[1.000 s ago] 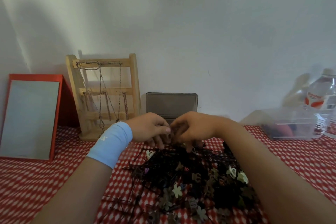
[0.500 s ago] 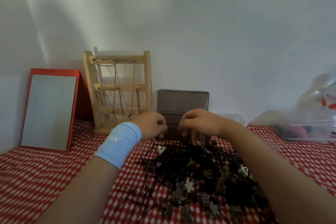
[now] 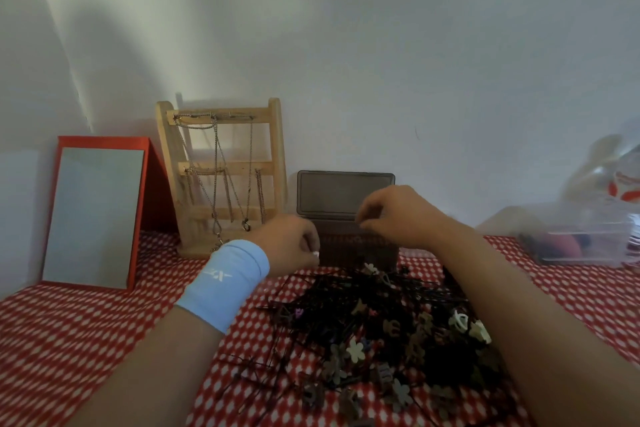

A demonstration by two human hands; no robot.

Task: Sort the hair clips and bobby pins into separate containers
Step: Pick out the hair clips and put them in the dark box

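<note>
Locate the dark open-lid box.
Head view, centre back: the dark box sits right of the wooden necklace rack, directly behind the pile of clips and pins.

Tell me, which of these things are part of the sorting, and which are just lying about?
In the job: pile of pins and clips; dark box; probably the clear tub; left hand; right hand.

Lying about: mirror; necklace rack; bottle.

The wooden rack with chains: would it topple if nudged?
Probably tippy: the wooden rack stands tall on a small base. The wall right behind might catch it. Its chains hang loose, so they would likely swing and tangle.
</note>
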